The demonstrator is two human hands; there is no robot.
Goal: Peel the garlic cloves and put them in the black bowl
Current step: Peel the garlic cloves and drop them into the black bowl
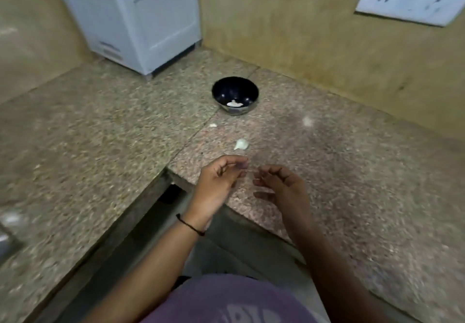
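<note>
head view: a black bowl [235, 90] sits on the speckled stone worktop [339, 176] near the wall corner, with white peeled garlic pieces [235, 104] lying in its bottom. in front of the bowl and apart from it lies a small pale scrap [212, 125]. nearer the person, a garlic clove [241, 144] lies just beyond the fingertips. the left hand [216, 180] is over the worktop edge, thumb and forefinger drawn together; blur hides whether this grip holds anything, so i cannot tell. the right hand [283, 186] is just beside it, fingers loosely curled, its grip released with nothing seen in it. a black band [190, 225] circles the left wrist. a white appliance [130, 18] stands behind the bowl.
</note>
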